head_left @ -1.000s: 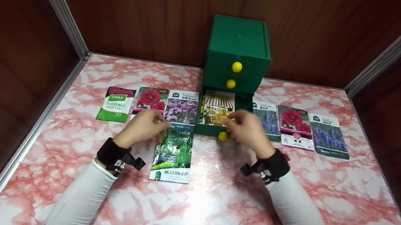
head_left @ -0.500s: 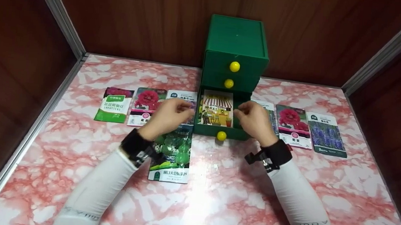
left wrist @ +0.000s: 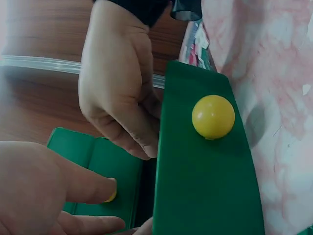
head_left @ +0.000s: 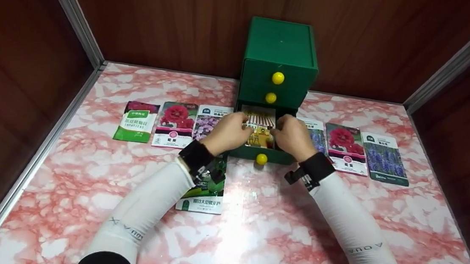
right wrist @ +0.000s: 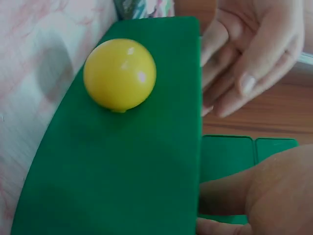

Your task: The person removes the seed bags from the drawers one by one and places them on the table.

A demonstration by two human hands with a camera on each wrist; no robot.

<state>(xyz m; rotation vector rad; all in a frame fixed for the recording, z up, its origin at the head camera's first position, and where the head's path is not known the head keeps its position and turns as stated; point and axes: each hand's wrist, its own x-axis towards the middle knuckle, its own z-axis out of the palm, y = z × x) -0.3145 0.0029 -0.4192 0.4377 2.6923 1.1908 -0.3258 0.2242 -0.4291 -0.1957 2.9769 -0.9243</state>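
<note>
Here, both your hands sit over the pulled-out bottom drawer (head_left: 258, 153) of the small green three-drawer cabinet (head_left: 278, 63), and the thing between your fingertips is the flat paper seed packet printed with a striped shop awning (head_left: 260, 128), lying face up inside that drawer. Your left hand (head_left: 228, 132) reaches in from the packet's left edge, your right hand (head_left: 292, 136) from its right edge. In both hands the fingers curl down onto the packet's sides; whether they pinch it or only touch it, you cannot tell from these views.

Judging by its look, the packet is light, thin and bendable, with a slick printed face, so it will likely slide under a flat press and crease if squeezed mid-sheet. The safer hold is at its two long edges, thumb over and fingertips under, since the drawer walls leave little room beside it.

Just below your wrists sits the drawer's round yellow knob (head_left: 261, 159). Under your left forearm lies a green vegetable packet (head_left: 206, 197), and more flower packets (head_left: 346, 148) lie in a row to either side on the pink marbled tabletop (head_left: 251, 235).
</note>
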